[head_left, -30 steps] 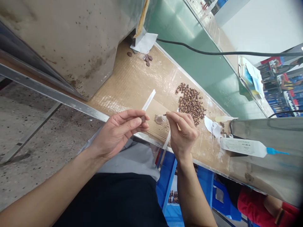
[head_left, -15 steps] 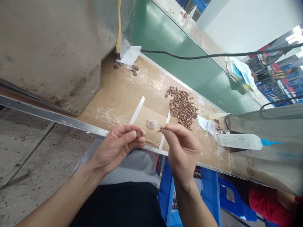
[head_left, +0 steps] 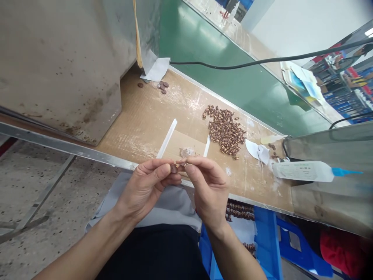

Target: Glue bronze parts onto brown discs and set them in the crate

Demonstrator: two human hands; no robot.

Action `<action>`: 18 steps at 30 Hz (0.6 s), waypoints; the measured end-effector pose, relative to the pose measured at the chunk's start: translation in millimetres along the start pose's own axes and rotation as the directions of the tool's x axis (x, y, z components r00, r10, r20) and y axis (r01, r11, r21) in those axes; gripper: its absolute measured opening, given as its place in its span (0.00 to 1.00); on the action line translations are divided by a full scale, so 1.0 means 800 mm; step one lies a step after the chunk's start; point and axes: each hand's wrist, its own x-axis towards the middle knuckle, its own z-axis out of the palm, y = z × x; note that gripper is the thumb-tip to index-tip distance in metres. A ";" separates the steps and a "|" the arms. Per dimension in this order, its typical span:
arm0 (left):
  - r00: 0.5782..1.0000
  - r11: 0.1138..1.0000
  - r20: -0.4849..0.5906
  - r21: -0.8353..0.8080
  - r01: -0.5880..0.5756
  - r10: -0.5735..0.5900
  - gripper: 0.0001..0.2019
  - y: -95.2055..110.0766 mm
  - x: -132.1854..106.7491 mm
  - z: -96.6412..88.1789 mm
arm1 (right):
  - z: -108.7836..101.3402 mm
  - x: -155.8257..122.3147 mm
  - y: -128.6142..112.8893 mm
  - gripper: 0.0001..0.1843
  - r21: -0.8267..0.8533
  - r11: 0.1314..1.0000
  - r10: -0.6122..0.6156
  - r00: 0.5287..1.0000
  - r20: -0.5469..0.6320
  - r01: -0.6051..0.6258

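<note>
My left hand is closed in a pinch on a small round brown disc, partly hidden by the thumb and fingers. From the other side my right hand pinches a small dark piece against the disc. A gold-coloured glint shows where they meet; the fingertips hide the rest. Just beyond my fingers a small clear round dish lies on the cardboard-covered bench. Farther back to the right is a heap of small brown and gold parts.
Several brown discs lie by a folded white sheet at the back left. A white bottle with a blue nozzle lies at the right. Below the bench stands a blue crate. A black cable crosses above.
My right hand has moved left, bringing its small piece up to the disc in my left hand. The hands were apart before. The view has shifted slightly.
</note>
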 end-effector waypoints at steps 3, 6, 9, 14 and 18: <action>1.000 1.000 -0.007 0.005 -0.005 0.005 0.12 0.000 0.001 0.003 | -0.001 -0.001 0.001 0.05 0.017 1.000 -0.005 1.000 0.002 0.005; 1.000 1.000 -0.014 0.005 -0.001 0.001 0.12 -0.001 0.002 0.004 | -0.001 -0.001 0.001 0.06 0.007 1.000 -0.020 1.000 0.009 0.020; 1.000 1.000 -0.012 0.004 -0.003 0.003 0.12 -0.001 0.001 0.004 | -0.001 0.000 -0.001 0.07 -0.002 0.999 -0.033 0.999 0.000 0.033; 1.000 1.000 -0.009 0.001 -0.009 0.009 0.12 0.002 -0.001 0.006 | 0.000 0.000 -0.003 0.06 -0.052 0.997 -0.058 0.998 -0.009 0.057; 0.999 1.000 -0.028 0.014 -0.018 0.018 0.12 0.004 -0.004 0.008 | -0.003 -0.001 -0.003 0.08 -0.139 0.984 -0.112 0.994 -0.003 0.110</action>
